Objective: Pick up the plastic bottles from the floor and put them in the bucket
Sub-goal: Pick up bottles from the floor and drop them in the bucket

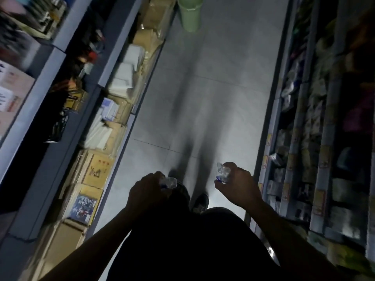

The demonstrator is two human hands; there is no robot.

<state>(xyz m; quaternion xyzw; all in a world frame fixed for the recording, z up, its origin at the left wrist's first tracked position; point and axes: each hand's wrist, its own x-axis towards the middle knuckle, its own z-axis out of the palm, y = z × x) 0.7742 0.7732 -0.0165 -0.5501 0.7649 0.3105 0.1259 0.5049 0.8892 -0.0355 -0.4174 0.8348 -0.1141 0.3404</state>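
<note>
My left hand (147, 190) is closed around a crumpled clear plastic bottle (169, 182) with a blue label, held low in front of me. A second crushed clear bottle (222, 173) with a blue cap end sits in the grip of my right hand (238, 186). Both hands hang above the grey tiled floor (213, 88) of a narrow aisle. The pale green bucket (189, 13) stands on the floor at the far end of the aisle, cut off by the top edge of the frame.
Shelving runs along both sides of the aisle: on the left a rack (85, 110) with cardboard boxes (97, 169) and white packets, on the right a rack (316, 138) of packaged goods. One dark shoe (200, 202) shows below my hands.
</note>
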